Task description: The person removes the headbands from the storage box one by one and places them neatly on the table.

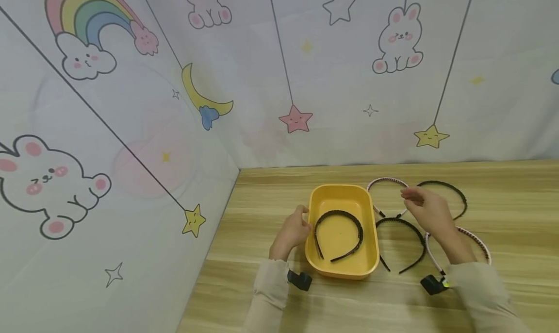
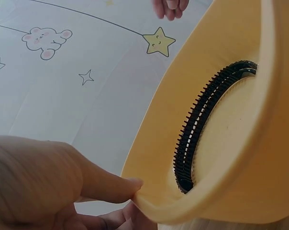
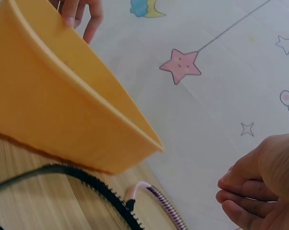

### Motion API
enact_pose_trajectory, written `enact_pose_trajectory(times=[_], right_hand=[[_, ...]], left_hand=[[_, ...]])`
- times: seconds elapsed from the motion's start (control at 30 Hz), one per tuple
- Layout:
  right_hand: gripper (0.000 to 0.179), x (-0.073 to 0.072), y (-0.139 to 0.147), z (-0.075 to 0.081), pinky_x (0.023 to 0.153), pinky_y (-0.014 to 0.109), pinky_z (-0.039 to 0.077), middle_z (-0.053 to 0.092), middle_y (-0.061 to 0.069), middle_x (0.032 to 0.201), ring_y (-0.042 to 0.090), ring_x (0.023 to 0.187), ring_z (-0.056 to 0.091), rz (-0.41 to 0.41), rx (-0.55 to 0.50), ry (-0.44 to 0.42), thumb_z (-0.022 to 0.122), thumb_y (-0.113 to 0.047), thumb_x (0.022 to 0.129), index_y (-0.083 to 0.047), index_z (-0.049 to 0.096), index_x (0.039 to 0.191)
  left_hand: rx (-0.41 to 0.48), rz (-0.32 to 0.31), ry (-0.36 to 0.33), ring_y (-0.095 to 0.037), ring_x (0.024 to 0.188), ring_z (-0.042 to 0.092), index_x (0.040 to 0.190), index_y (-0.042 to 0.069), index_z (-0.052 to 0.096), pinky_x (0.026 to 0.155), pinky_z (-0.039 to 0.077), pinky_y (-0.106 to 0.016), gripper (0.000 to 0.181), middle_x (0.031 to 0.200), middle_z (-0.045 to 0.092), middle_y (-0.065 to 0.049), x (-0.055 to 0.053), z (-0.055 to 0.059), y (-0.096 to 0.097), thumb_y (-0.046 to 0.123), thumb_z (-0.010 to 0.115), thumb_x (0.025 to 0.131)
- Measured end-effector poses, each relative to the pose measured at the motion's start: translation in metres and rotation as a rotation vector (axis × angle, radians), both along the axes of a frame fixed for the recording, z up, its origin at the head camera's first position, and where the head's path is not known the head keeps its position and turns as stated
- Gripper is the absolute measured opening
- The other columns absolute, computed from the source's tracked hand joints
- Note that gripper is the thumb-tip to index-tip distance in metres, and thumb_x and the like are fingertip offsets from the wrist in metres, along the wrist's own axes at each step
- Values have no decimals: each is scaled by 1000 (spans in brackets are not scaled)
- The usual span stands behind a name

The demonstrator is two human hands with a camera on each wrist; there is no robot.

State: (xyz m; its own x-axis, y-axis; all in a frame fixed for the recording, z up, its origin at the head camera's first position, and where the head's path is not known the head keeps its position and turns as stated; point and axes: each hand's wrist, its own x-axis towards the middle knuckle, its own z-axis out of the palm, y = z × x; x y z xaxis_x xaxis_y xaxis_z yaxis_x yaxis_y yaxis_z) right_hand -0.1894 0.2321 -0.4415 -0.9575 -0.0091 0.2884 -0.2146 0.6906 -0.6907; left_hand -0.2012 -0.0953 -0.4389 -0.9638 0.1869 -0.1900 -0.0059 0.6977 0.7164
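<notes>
Yellow bin (image 1: 345, 274), rounded rectangle, upright on the surface; left hand (image 1: 293, 230) pinches its left rim, thumb inside. One black toothed headband (image 1: 339, 212) in it, flat-ish on the floor, arch to the far end, tips near. Four more right of the bin: black headband (image 1: 399, 220) just beside it, tips near; pale striped headband (image 1: 388, 179) behind that; second black headband (image 1: 445, 183) far right, partly hidden; second striped headband (image 1: 476, 238) nearer, under the right forearm. Right hand (image 1: 430, 211) above them, holding nothing.
</notes>
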Motion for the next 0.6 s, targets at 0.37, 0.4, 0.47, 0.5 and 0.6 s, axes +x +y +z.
enact_pose_trajectory(times=[0.37,0.4,0.47,0.5,0.6], right_hand=[[29,-17,-33,2,84,47,52,64,24,113,39,102,63,62,-67,-29,56,-4,94,4,59,121],[28,-18,-36,1,85,48,52,64,24,113,39,101,63,69,-69,-28,57,-4,93,5,59,120],[29,-21,-44,0,85,48,52,64,25,112,40,100,63,81,-75,-21,57,-2,92,7,59,120],[29,-21,-48,0,85,47,52,64,25,111,39,100,63,86,-75,-22,58,-2,92,8,59,119],[29,-22,-59,-3,84,45,53,65,25,110,38,98,65,100,-75,-22,59,0,91,8,59,118]], left_hand=[[-6,3,-3,-21,78,58,131,5,44,65,48,-32,41,98,62,-14,-2,-1,0,8,59,94],[-7,3,-2,-21,78,58,131,5,44,65,48,-32,41,98,62,-14,-2,-1,0,8,59,94],[-9,1,2,-21,78,58,131,5,45,65,48,-33,40,97,63,-14,-2,-1,0,8,59,93],[-9,1,3,-21,78,58,131,5,45,65,48,-33,41,97,63,-14,-2,-1,0,8,59,93],[-6,1,2,-22,78,58,131,4,45,66,48,-34,40,97,63,-15,-1,-2,1,8,59,93]])
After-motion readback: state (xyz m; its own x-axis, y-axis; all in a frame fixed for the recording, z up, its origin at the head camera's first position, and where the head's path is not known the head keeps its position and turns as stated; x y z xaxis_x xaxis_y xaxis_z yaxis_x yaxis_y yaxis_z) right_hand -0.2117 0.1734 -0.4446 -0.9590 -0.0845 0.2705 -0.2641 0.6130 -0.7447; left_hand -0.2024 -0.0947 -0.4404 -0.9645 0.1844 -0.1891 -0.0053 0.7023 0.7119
